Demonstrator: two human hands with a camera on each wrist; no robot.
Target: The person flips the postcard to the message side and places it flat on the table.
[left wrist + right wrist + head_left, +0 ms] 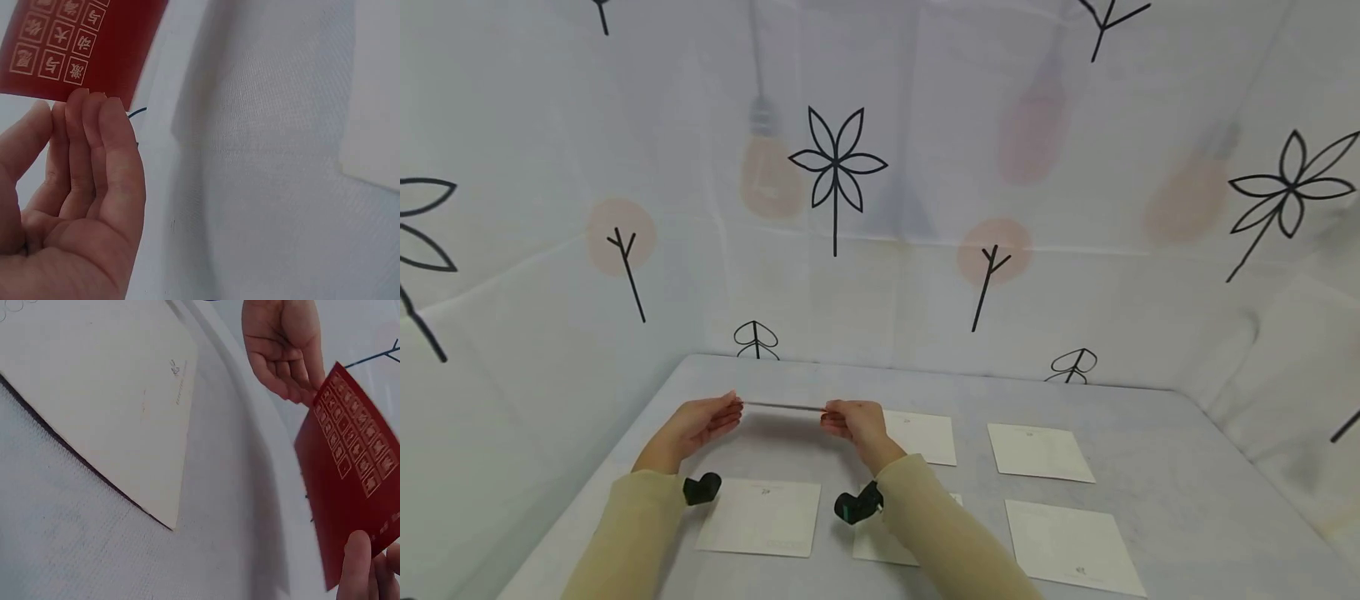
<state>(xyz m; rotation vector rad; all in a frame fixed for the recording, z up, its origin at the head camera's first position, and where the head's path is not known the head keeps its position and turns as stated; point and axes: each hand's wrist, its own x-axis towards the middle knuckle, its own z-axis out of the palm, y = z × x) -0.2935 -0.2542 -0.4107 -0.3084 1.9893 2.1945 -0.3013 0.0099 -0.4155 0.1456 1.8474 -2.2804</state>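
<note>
A red card (81, 50) with rows of boxed characters is held up above the far left part of the table. In the head view the card (782, 407) appears edge-on, as a thin dark line between both hands. My left hand (702, 425) pinches its left edge between thumb and fingertips. At the opposite edge, my right hand (861, 425) grips it, the thumb lying on the red face in the right wrist view. Below my hands lie a cream card (763, 517) and another cream card (880, 533), the latter partly hidden by my right forearm.
More cream cards lie flat to the right: one at the back (928, 437), one at the far right (1040, 452), one nearer (1073, 546). White cloth walls (895, 308) with plant drawings surround the pale table (1135, 467) at back and sides.
</note>
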